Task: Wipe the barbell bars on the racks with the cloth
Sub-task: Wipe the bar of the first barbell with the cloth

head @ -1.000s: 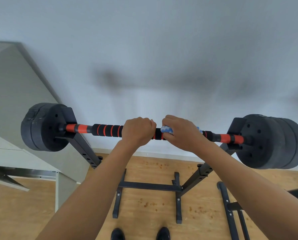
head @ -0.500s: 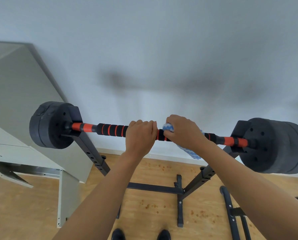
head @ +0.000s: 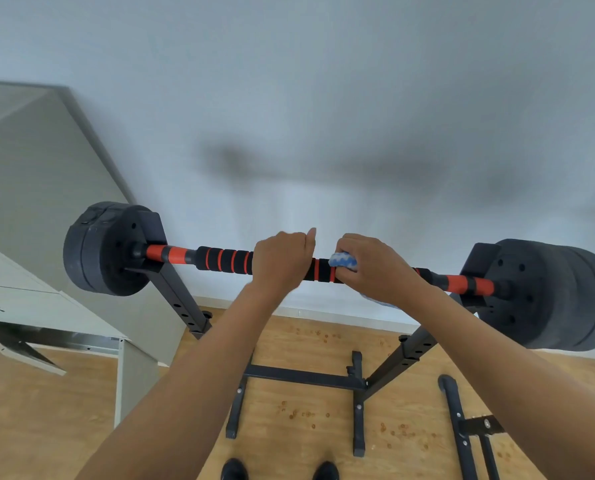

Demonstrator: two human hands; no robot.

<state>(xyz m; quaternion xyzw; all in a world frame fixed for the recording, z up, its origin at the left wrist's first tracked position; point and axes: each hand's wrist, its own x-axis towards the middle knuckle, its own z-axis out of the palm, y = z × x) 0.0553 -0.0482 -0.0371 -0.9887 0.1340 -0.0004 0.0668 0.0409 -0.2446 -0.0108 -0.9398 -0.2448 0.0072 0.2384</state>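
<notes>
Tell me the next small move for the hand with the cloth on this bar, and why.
Probably slide the right hand, wrapped round the bar with the blue and white cloth, out toward the right weight plates. The left hand grips the bar just beside it, blocking that side, while the orange and black stretch to the right looks open.

Both forearms are showing bare from the bottom edge up to the wrists, with no sleeve, watch or band reaching into view. The left hand (head: 282, 259) and right hand (head: 375, 268) are wearing no gloves or rings. The person is wearing dark, rounded shoes (head: 233, 470), only their toes showing.
</notes>
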